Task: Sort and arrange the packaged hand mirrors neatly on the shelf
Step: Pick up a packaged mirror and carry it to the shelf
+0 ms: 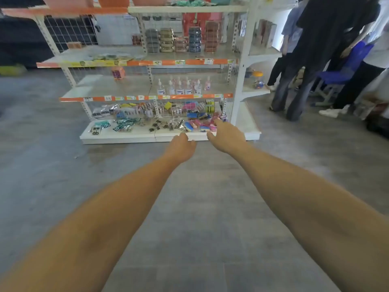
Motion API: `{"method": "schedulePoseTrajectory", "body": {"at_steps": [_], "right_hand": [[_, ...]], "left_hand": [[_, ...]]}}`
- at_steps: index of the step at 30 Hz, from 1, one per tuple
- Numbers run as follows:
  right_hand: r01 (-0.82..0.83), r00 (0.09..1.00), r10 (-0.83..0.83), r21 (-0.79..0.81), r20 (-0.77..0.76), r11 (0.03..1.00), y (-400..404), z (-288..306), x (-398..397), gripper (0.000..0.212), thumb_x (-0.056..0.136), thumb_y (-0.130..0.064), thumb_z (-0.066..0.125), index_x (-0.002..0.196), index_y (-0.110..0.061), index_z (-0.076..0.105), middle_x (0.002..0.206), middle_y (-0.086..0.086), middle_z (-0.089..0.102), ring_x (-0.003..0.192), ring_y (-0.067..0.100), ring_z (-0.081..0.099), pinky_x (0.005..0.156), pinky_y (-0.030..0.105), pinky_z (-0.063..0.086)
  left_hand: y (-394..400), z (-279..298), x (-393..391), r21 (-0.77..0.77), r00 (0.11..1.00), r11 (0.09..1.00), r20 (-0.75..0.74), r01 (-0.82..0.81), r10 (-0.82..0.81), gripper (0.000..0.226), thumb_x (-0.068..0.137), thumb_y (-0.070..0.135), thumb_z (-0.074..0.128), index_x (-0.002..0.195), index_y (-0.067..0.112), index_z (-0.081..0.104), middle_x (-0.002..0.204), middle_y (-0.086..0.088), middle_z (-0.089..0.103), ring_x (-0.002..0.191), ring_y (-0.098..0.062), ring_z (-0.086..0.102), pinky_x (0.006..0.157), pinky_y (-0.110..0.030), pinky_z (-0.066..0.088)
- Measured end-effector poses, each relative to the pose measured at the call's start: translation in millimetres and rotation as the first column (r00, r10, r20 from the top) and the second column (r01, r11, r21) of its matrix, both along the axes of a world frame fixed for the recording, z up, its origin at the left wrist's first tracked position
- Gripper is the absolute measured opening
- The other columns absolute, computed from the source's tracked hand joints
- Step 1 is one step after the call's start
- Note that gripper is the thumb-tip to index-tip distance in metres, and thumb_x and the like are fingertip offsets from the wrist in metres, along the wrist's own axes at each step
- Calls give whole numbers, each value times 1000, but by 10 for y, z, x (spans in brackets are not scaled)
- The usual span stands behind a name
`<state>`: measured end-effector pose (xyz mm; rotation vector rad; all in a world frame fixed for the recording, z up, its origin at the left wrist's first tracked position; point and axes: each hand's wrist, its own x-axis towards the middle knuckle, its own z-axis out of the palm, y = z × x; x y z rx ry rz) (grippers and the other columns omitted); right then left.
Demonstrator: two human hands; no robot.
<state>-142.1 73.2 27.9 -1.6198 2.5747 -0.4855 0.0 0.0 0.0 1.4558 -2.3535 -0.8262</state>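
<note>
A grey floor [63,186] runs from the camera up to a white shop shelving unit [237,81] with orange price strips along its shelf edges. Nearest, two bare forearms stretch forward over the floor. The left hand [181,147] has its fingers loosely curled downward and holds nothing; it hangs in front of the bottom shelf's front lip. The right hand [226,137] is spread, fingers straight and apart, its fingertips reaching over the front of the bottom shelf [126,137] toward a heap of pink, blue and yellow packets [200,123] at the shelf's right end; whether it touches them cannot be told.

The picture is too blurred to pick out the packaged hand mirrors with certainty among the small packets scattered on that bottom shelf; teal-carded packs [124,125] lie to the left and dark small items [156,125] in the middle.

One shelf up stand clear pump bottles [183,87], with a pink container [118,72] to their left. Higher again are stacked flat tins [181,41]. To the right, beyond the unit, people [315,60] stand beside a blue chair [345,68].
</note>
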Motion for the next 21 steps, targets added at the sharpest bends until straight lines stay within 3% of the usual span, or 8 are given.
{"method": "schedulePoseTrajectory", "body": {"at_steps": [4,11,16,21], "right_hand": [[50,998,-51,45,23,998,-201,-90,-68,53,95,-43,47,141,-17,38,129,12,56,115,34,55,81,40,45],[122,978,-129,51,165,991,-958,-374,-73,52,93,-44,50,138,-19,43,135,6,55,119,30,54,94,43,47],[152,971,-150,3,185,988,-1693,-373,-146,50,94,-44,50,137,-19,45,136,4,54,120,28,53,93,42,47],[224,954,-199,-97,223,970,-2428,-316,-301,50,94,-43,51,138,-20,46,135,3,54,120,27,53,95,41,46]], "left_hand": [[-256,-44,-62,35,999,998,-32,-42,44,36,94,31,46,119,6,49,120,-13,53,101,-30,54,81,-37,45],[-1027,-348,-188,12,1000,1000,4,11,-11,45,95,36,48,129,7,46,131,-15,47,113,-32,52,94,-43,45],[-1789,-369,-262,9,1000,1000,-5,-28,28,46,95,40,47,129,9,46,131,-12,48,114,-31,52,95,-45,45],[-2541,-349,-414,-19,997,997,-29,68,-69,49,94,41,49,134,13,44,135,-9,46,117,-28,50,98,-43,42]]}}
